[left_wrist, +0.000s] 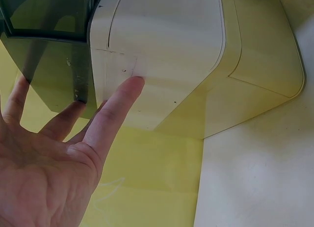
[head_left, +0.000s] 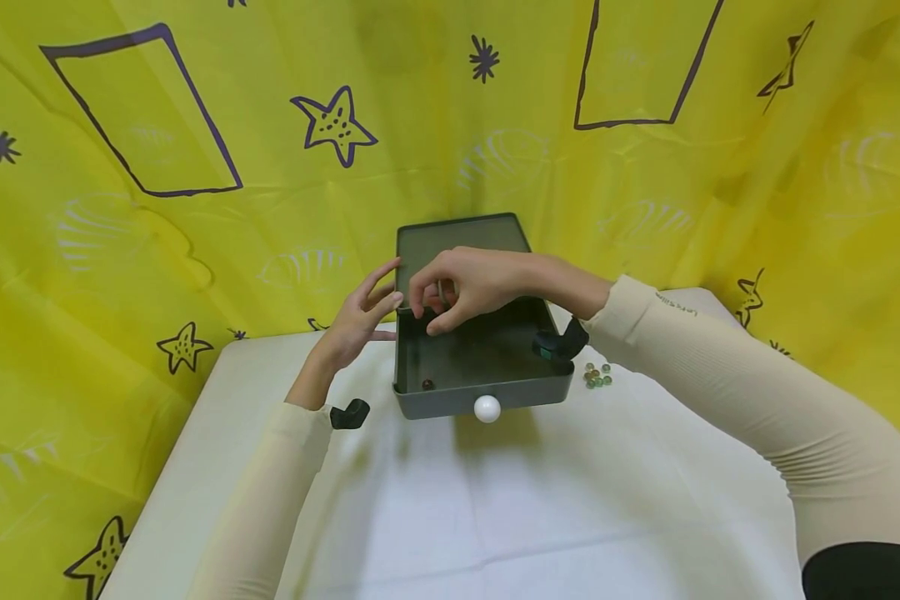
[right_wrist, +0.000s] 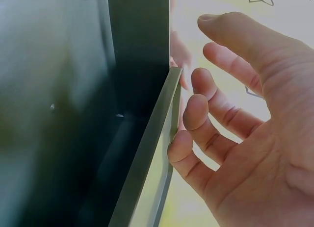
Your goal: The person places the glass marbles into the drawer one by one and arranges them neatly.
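A dark grey-green drawer (head_left: 438, 403) with a round white knob (head_left: 487, 408) stands pulled out from its small cabinet (head_left: 461, 237). One dark reddish marble (head_left: 427, 384) lies inside, near the drawer's front left corner. My left hand (head_left: 356, 321) is at the left side, fingers spread and mostly straight. In the left wrist view, its thumb tip rests against a pale side panel (left_wrist: 162, 45) and other fingertips reach the dark green part. Over the drawer's back edge, my right hand (head_left: 480, 287) hovers with loosely bent fingers; its right wrist view shows nothing between thumb and fingers.
Several green and amber marbles (head_left: 597, 377) lie on the white tablecloth (head_left: 570, 500) just right of the drawer. A yellow patterned curtain (head_left: 390, 167) hangs close behind the cabinet. Black wrist cameras (head_left: 351, 414) sit on both cuffs.
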`<state>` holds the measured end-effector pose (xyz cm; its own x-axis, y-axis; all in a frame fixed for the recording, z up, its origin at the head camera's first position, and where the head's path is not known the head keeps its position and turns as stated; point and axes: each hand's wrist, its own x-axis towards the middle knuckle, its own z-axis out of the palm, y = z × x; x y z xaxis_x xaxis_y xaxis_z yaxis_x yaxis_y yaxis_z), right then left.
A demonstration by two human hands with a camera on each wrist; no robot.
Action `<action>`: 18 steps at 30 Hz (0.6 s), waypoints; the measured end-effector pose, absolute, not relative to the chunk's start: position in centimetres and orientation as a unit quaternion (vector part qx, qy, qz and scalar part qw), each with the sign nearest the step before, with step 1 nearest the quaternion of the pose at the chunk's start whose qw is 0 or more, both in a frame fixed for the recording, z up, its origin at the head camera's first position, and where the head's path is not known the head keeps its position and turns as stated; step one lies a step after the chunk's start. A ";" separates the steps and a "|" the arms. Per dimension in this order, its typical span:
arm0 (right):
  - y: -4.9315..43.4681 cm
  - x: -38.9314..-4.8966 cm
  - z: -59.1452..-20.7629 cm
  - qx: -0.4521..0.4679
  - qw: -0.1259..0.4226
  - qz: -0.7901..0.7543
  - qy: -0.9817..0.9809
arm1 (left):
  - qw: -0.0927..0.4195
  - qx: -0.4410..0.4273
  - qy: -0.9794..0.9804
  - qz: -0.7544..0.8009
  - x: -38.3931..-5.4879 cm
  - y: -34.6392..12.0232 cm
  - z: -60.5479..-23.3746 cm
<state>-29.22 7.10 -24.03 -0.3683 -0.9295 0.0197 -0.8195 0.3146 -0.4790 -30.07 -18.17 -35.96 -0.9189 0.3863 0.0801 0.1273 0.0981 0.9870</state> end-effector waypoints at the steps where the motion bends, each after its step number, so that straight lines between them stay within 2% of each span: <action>1: 7.2 -29.2 -24.0 -0.546 0.128 -0.210 0.801 | 0.099 0.174 0.735 0.647 -30.1 -18.1 -35.9; 18: 11.4 -29.8 -23.3 -0.496 0.039 -0.263 0.826 | 0.098 0.172 0.733 0.651 -30.1 -18.1 -36.0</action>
